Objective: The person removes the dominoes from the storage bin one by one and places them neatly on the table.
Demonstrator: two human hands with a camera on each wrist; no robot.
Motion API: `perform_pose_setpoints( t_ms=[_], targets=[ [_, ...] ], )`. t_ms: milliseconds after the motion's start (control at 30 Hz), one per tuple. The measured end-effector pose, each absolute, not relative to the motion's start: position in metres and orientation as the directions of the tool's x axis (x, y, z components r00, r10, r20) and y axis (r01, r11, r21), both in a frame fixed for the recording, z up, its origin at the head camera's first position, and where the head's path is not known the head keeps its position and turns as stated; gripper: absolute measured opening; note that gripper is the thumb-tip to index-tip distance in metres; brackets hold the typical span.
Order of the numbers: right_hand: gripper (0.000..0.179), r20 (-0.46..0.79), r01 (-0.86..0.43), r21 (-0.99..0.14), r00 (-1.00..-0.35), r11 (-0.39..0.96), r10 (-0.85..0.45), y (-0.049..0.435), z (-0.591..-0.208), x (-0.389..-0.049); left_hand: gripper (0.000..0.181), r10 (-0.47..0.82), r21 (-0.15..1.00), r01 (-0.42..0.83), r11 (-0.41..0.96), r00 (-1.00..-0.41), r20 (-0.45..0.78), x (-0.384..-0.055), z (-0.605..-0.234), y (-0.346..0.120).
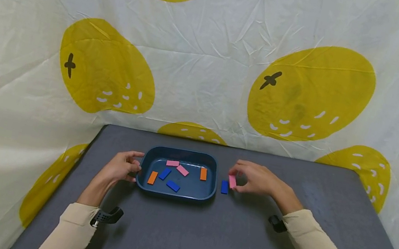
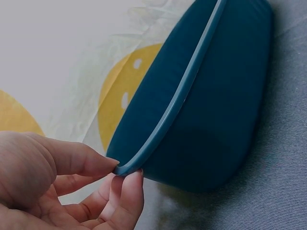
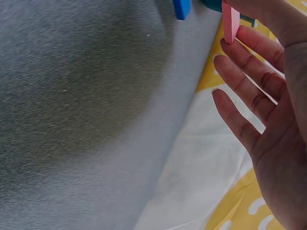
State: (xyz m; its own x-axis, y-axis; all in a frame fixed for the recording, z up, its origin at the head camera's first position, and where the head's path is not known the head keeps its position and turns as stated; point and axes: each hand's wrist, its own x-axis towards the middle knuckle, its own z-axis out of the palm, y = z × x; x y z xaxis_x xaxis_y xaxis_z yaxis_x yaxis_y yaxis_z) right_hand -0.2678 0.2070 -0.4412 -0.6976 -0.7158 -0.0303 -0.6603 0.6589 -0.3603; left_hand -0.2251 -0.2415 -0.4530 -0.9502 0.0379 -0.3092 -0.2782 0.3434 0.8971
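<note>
The right hand (image 1: 255,179) is pinching a pink block (image 1: 232,181) between its thumb and fingertips, right of centre in the head view. The gap between thumb and fingers is narrowing to the block's own width, and in the right wrist view the remaining fingers are spreading loosely away from it. There the pink block is standing on end at the upper right of the frame; whether its lower edge is touching the table (image 1: 203,241) I cannot tell.

The left hand (image 1: 123,166) is gripping the rim of a dark blue tray (image 1: 188,188) at its left end, left of centre in the head view. In the left wrist view, at the lower left, the thumb is pressing one side of the rim and the curled fingers are closing on the other.

Just left of the pink block, a blue block (image 1: 225,187) is lying on the table, outside the tray. Inside the tray, in the middle of the head view, six more are lying scattered: two pink pieces (image 1: 182,170) toward the far side, two blue pieces (image 1: 173,186) nearer the front, and two orange pieces (image 1: 203,174), one at lower left and one at upper right. A lemon-patterned cloth (image 1: 208,77) is filling the upper frame.
</note>
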Motion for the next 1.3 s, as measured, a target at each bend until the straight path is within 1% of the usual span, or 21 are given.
perform_pose_setpoints(
  t_ms=[200, 400, 867, 1300],
  targets=[
    [0.037, -0.025, -0.658, -0.329, -0.711, 0.677, -0.703, 0.213, -0.45, -0.268, 0.048, 0.04, 0.898, -0.278, 0.342, -0.95, -0.309, -0.226, -0.454, -0.242],
    [0.037, -0.042, -0.641, -0.329, -0.724, 0.694, -0.689, 0.216, -0.458, -0.268, 0.048, 0.037, 0.898, -0.271, 0.346, -0.953, -0.302, -0.225, -0.452, -0.241],
    [0.038, -0.06, -0.639, -0.315, -0.724, 0.702, -0.687, 0.215, -0.47, -0.268, 0.048, 0.047, 0.901, -0.264, 0.344, -0.953, -0.298, -0.225, -0.454, -0.242],
    [0.037, -0.045, -0.664, -0.262, -0.717, 0.701, -0.696, 0.213, -0.477, -0.268, 0.048, 0.044, 0.901, -0.269, 0.341, -0.952, -0.301, -0.225, -0.454, -0.242]
  ],
)
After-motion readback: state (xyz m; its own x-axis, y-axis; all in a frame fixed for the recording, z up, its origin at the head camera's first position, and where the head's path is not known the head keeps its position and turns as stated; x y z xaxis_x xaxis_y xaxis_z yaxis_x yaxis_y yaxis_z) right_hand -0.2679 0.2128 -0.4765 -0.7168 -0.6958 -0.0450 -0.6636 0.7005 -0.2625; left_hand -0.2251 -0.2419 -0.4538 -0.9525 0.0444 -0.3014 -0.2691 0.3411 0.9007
